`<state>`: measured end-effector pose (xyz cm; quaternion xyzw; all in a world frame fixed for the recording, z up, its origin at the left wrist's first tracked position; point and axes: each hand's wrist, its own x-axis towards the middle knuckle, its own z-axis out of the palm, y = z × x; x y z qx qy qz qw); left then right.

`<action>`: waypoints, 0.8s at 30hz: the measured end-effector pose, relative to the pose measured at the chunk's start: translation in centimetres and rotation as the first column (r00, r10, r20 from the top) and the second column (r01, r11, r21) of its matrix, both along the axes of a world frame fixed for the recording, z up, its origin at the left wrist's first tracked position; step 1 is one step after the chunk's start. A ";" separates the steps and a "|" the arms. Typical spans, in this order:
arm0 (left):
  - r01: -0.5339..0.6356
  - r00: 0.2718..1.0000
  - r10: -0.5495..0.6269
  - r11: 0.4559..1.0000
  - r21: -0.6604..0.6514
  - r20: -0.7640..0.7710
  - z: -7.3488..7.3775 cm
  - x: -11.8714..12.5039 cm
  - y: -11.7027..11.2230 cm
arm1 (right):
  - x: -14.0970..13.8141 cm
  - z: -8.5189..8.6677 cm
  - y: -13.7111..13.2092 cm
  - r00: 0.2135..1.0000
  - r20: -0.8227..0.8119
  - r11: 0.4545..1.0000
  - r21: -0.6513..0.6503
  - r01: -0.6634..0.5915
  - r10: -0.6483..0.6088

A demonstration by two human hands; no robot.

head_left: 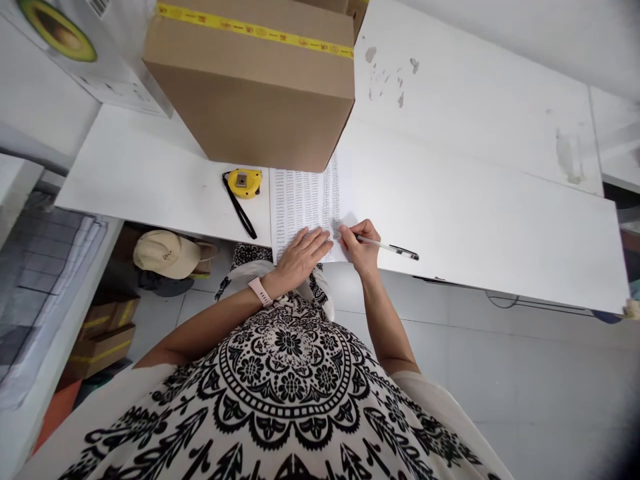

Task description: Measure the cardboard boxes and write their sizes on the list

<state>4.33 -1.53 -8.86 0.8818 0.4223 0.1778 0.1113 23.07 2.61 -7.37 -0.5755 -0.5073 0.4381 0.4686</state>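
Note:
A printed sheet of paper [305,200] with columns of small text lies at the front edge of the white table, its far end reaching the cardboard box. My left hand [304,255] rests flat on the sheet's lower part, fingers stretched out. In my right hand [363,243] is a pen [395,250] with a clear barrel and black end, pinched between the fingers over the sheet's right side. The pen's tip is hidden by my fingers. Left of the sheet lies a yellow tape measure [243,183] with a black wrist strap.
A large cardboard box [265,113] with yellow tape stands just beyond the sheet. A carton with an avocado picture [100,60] is at the far left. The white table [475,193] extends right. Below left are a beige cap [167,254] and small taped boxes [103,347].

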 end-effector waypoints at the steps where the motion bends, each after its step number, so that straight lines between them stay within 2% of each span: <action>1: 0.000 1.000 0.000 1.000 0.013 0.007 -0.2 0.0 0.0 | 0.0 -0.2 0.0 0.999 0.028 0.999 0.017 0.033 -0.033; 3: -0.003 1.000 0.002 0.999 0.037 0.021 -0.5 0.0 0.0 | 0.0 -0.4 -0.1 0.992 0.096 0.995 0.066 0.071 -0.077; 7: -0.010 0.999 0.008 0.997 0.078 0.036 -0.8 0.0 0.0 | -0.2 -0.6 -0.2 0.981 0.178 0.992 0.109 0.057 -0.076; 15: -0.015 0.995 0.004 0.994 0.107 0.100 -1.0 0.0 0.0 | -0.2 -0.4 -0.3 0.967 0.242 0.995 0.080 0.063 -0.080; 24: -0.018 0.996 0.006 0.990 0.138 0.086 -0.9 0.1 0.0 | -0.2 -0.7 -0.3 0.958 0.279 0.995 0.086 0.049 -0.072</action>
